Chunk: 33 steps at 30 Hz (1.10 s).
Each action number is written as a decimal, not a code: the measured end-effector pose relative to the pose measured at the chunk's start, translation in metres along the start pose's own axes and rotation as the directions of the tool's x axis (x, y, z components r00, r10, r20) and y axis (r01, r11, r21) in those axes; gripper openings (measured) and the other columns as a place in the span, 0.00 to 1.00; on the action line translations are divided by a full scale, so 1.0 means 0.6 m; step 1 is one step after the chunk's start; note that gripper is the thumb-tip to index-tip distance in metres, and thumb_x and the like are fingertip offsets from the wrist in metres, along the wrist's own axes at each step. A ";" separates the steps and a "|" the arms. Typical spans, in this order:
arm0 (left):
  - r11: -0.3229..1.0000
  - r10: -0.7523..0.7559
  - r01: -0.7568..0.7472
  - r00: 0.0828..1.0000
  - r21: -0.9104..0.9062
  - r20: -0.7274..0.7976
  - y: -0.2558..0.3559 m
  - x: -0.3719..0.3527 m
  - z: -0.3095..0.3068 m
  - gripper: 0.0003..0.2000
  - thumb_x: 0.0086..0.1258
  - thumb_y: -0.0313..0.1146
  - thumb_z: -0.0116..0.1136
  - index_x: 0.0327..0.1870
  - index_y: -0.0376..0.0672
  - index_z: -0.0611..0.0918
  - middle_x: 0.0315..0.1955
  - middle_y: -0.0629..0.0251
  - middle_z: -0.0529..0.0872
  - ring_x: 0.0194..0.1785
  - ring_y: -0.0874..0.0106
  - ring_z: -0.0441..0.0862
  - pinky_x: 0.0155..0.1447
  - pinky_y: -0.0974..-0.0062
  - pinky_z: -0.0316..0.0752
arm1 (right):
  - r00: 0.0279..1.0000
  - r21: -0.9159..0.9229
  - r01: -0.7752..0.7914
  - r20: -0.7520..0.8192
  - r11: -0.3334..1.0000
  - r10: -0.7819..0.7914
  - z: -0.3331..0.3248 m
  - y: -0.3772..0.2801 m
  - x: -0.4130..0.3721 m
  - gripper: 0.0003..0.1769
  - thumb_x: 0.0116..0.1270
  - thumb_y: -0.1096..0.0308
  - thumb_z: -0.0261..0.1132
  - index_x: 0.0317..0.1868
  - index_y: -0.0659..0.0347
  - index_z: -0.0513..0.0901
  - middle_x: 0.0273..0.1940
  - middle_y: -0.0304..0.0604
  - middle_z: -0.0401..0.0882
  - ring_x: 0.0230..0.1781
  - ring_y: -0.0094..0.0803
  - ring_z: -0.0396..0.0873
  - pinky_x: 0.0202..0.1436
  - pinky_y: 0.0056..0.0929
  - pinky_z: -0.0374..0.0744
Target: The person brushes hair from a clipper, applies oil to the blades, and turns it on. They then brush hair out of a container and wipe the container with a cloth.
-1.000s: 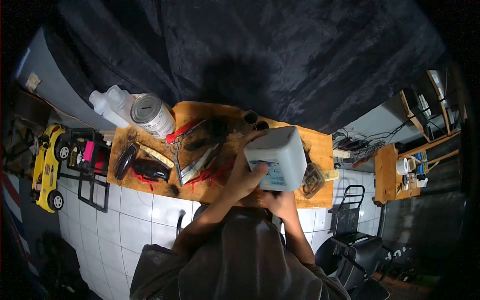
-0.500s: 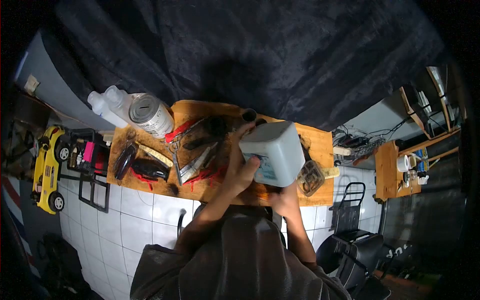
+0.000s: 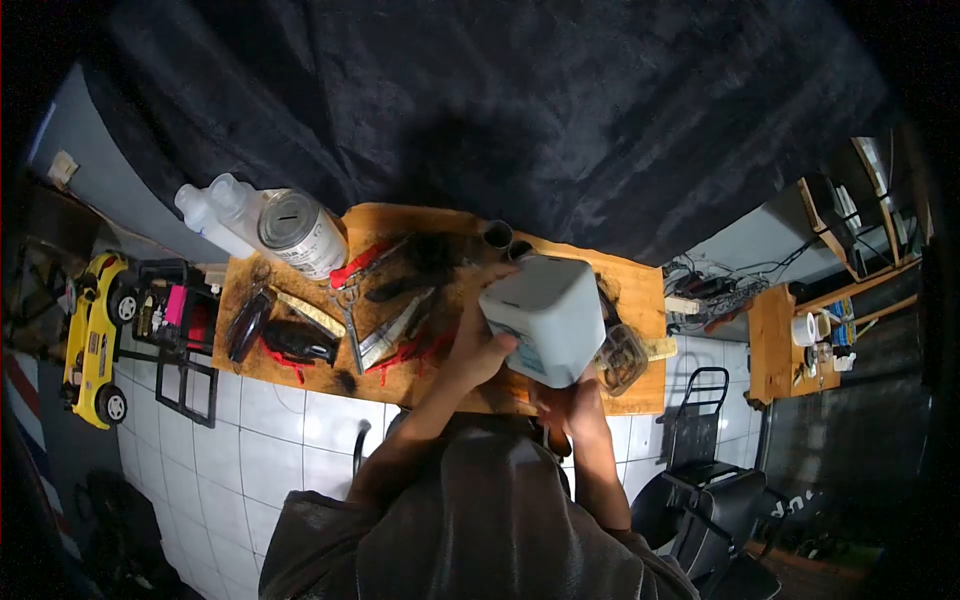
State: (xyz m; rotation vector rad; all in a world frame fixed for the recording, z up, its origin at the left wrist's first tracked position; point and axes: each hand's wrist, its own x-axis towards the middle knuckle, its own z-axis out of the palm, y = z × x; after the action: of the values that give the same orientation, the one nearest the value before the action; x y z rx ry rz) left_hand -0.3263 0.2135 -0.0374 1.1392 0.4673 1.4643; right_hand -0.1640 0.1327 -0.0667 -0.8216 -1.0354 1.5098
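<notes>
My left hand (image 3: 484,350) grips a white plastic container (image 3: 558,315) by its left side, thumb on the bluish label. The container is tilted above the wooden table (image 3: 640,385). Below its lower edge is my right hand (image 3: 568,408), fingers curled in; what they hold is hidden, though a bit of orange shows beside them. Left of the hands lie scissors (image 3: 350,325), a red-handled tool (image 3: 358,265) and a dark hair clipper (image 3: 300,340). A clear box (image 3: 622,358) of small items sits just right of the container.
A slotted metal tin (image 3: 302,238) and white bottles (image 3: 215,215) stand at the table's back left. A dark cup (image 3: 496,234) is at the back edge. Black cloth (image 3: 520,110) hangs behind. On the floor are a yellow toy car (image 3: 97,340) and a black chair (image 3: 715,500).
The container has dropped slightly and tipped, showing less of its label. My right hand has shifted slightly down and the orange bit is now mostly covered.
</notes>
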 end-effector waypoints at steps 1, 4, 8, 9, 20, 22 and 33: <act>1.000 0.015 -0.016 1.000 0.024 0.016 0.004 0.001 0.005 0.52 0.48 0.65 0.68 0.69 0.41 0.58 0.64 0.57 0.65 0.67 0.67 0.63 0.69 0.68 0.59 | 0.996 -0.243 0.070 -0.044 0.968 -0.083 0.019 -0.015 0.005 0.25 0.58 0.81 0.48 0.58 0.70 0.71 0.53 0.53 0.74 0.54 0.40 0.73 0.55 0.31 0.70; 0.985 0.037 -0.056 0.993 0.164 0.115 0.009 0.001 0.007 0.55 0.45 0.65 0.68 0.71 0.41 0.56 0.67 0.55 0.63 0.69 0.65 0.61 0.71 0.67 0.56 | 0.940 -0.593 0.176 -0.137 0.786 -0.314 0.059 -0.021 0.014 0.24 0.56 0.80 0.51 0.55 0.71 0.74 0.50 0.55 0.77 0.54 0.47 0.74 0.60 0.37 0.69; 0.954 0.012 -0.021 0.999 0.299 0.034 0.004 -0.003 0.006 0.49 0.54 0.58 0.69 0.71 0.41 0.57 0.65 0.57 0.65 0.65 0.65 0.67 0.69 0.67 0.58 | 0.952 -0.768 0.162 -0.044 0.619 -0.303 0.069 -0.051 0.033 0.24 0.53 0.71 0.62 0.53 0.66 0.77 0.45 0.57 0.79 0.47 0.54 0.78 0.52 0.44 0.75; 0.971 -0.080 0.076 0.997 0.226 0.012 0.009 -0.008 0.009 0.47 0.56 0.56 0.69 0.71 0.41 0.56 0.64 0.57 0.65 0.64 0.65 0.67 0.69 0.67 0.59 | 0.935 -0.836 0.153 -0.050 0.527 -0.351 0.078 -0.060 0.036 0.24 0.53 0.67 0.65 0.52 0.64 0.78 0.44 0.57 0.80 0.46 0.55 0.79 0.50 0.45 0.76; 0.993 -0.072 0.079 0.994 0.085 -0.080 0.024 -0.012 0.026 0.40 0.54 0.41 0.70 0.64 0.46 0.56 0.53 0.59 0.67 0.57 0.70 0.67 0.60 0.67 0.66 | 0.946 -0.715 0.253 0.042 0.652 -0.322 0.060 -0.031 0.034 0.42 0.64 0.32 0.54 0.55 0.69 0.74 0.48 0.55 0.77 0.52 0.48 0.76 0.56 0.45 0.72; 0.990 -0.088 0.098 0.992 0.105 -0.094 0.027 -0.011 0.028 0.39 0.53 0.45 0.70 0.63 0.45 0.58 0.53 0.58 0.67 0.57 0.69 0.67 0.59 0.67 0.66 | 0.990 -0.532 0.123 0.006 0.838 -0.141 0.043 -0.031 0.020 0.42 0.66 0.36 0.50 0.63 0.70 0.67 0.53 0.54 0.73 0.56 0.43 0.72 0.60 0.41 0.68; 0.991 -0.092 0.100 0.992 0.087 -0.092 0.027 -0.004 0.024 0.43 0.54 0.45 0.71 0.67 0.43 0.58 0.58 0.58 0.67 0.63 0.66 0.66 0.65 0.66 0.63 | 0.978 -0.599 0.114 -0.071 0.793 -0.194 0.061 -0.019 0.033 0.38 0.62 0.46 0.61 0.60 0.70 0.68 0.50 0.50 0.76 0.51 0.38 0.75 0.53 0.37 0.74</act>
State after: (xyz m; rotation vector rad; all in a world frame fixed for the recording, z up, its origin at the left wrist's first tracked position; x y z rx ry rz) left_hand -0.3230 0.2027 -0.0184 1.1116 0.6474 1.4250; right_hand -0.1965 0.1461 -0.0414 -1.2176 -1.4693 0.9706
